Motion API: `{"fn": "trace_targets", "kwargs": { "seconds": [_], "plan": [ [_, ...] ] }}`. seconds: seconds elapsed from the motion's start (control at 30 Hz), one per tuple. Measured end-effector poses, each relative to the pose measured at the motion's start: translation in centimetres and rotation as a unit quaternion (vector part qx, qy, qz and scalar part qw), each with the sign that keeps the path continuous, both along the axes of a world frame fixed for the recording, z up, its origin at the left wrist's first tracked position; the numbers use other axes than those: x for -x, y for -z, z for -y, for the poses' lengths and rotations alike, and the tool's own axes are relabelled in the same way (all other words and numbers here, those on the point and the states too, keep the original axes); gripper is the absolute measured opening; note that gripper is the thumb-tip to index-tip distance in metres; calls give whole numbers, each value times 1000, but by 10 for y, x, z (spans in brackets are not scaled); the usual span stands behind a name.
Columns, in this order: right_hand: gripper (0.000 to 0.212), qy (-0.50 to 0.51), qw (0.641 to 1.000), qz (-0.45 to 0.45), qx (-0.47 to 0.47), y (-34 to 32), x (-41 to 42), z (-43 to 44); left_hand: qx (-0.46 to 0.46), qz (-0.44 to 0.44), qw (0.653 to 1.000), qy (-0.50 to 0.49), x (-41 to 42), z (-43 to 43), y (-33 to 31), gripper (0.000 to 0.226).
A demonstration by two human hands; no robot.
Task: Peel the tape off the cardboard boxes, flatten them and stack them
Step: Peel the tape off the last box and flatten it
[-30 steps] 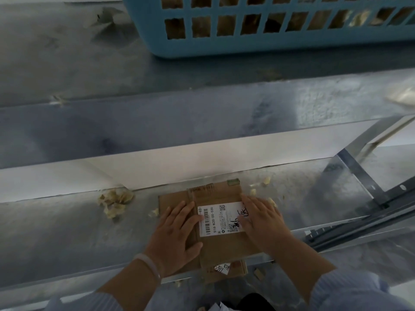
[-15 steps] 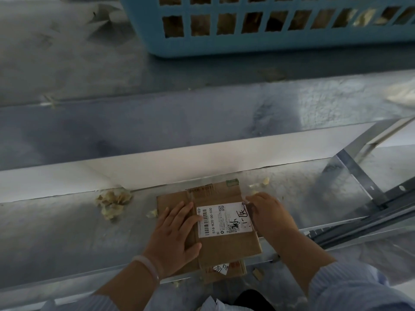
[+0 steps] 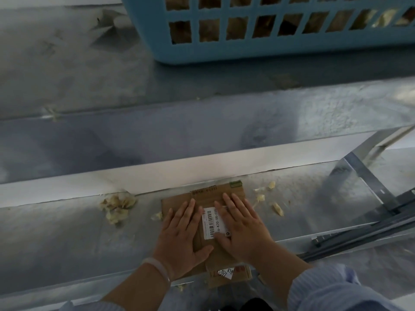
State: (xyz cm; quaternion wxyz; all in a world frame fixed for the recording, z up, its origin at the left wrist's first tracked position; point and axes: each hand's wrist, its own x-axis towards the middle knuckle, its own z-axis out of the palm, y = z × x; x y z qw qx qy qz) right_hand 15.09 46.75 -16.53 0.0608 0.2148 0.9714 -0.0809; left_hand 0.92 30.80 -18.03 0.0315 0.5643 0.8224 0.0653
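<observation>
A flattened brown cardboard box (image 3: 208, 196) with a white barcode label (image 3: 211, 223) lies on top of other flat cardboard on the low metal ledge (image 3: 67, 232). My left hand (image 3: 182, 236) presses flat on its left half, fingers straight. My right hand (image 3: 242, 227) lies flat on its right half and covers part of the label. Under the pile, a lower piece of cardboard (image 3: 229, 274) with a small white tag sticks out over the ledge's near edge.
A crumpled wad of peeled tape (image 3: 118, 206) lies left of the pile, and small tape scraps (image 3: 271, 198) lie to its right. A blue slatted plastic basket (image 3: 269, 25) holding cardboard stands on the floor beyond. A grey metal frame (image 3: 370, 209) runs along the right.
My right hand has moved from the box's right edge onto its top, fingers now straightened and pressing down. My left hand keeps pressing the left half.
</observation>
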Motion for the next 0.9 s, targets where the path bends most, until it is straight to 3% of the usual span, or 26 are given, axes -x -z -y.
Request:
{"fn": "trace_targets", "kwargs": {
  "seconds": [0.57,0.73,0.9],
  "plan": [
    [88,17,999,-19,44,-1,6,-8,-9,23,998,-58,2,0,-6,80],
    [75,101,985,-43,133,-11,-30,3,-43,59,984,-164,-23,30,-8,79],
    [59,210,964,-101,126,-22,-62,14,-41,56,969,-239,-33,51,-19,70]
  ]
}}
